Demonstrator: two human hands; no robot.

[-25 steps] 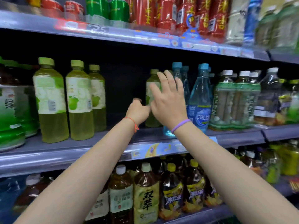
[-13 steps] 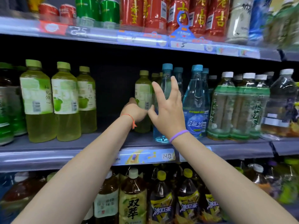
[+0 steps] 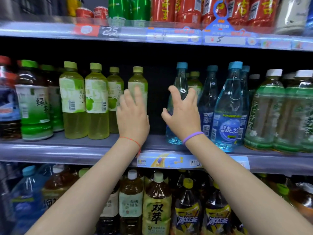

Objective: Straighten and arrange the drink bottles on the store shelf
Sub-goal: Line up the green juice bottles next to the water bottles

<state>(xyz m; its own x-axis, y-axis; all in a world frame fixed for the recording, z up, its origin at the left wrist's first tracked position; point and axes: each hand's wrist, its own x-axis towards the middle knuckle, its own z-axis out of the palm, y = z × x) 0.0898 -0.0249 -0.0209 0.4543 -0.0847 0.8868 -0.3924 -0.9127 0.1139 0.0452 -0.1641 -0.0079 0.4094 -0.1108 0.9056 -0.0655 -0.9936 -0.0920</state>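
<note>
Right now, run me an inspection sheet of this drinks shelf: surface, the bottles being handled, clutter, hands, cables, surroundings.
Surface: middle shelf, grey, bare gap between the hands.
Job's things: yellow-green bottle upright beside three matching ones; blue bottle upright at the gap's right edge.
Clutter: nothing seen.
Grippers: left hand with straight fingers across the yellow-green bottle's front; right hand spread over the blue bottle, grip unclear.
Cables: nothing seen.
Surroundings: red cans above, dark tea bottles below.
</note>
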